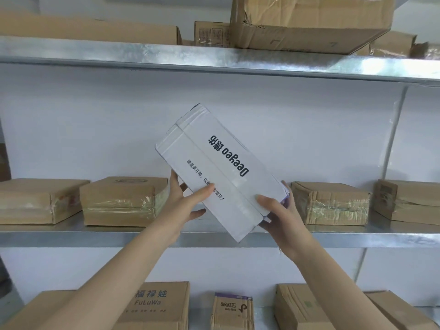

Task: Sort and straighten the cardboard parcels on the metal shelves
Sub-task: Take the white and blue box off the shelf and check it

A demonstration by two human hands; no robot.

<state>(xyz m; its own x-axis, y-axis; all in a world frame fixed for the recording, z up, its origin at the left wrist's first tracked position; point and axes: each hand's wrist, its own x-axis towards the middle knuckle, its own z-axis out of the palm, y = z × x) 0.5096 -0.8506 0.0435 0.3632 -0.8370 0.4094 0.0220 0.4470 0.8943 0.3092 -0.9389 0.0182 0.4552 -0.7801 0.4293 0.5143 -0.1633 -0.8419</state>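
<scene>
A long white parcel (221,167) printed "Deeyeo" is held tilted in the air in front of the middle metal shelf (214,236), its far end up and to the left. My left hand (188,201) grips its lower left edge, thumb on top. My right hand (278,210) holds its near right corner. Two brown taped parcels (123,201) (35,201) lie on the shelf to the left of the gap, and two more (331,203) (409,201) lie to the right.
The top shelf (214,58) carries a large crumpled carton (309,20), a flat box (95,29) and smaller boxes. On the bottom shelf stand a "FuLuWa" box (152,306), a small printed box (232,310) and further cartons (302,308). A white wall sits behind.
</scene>
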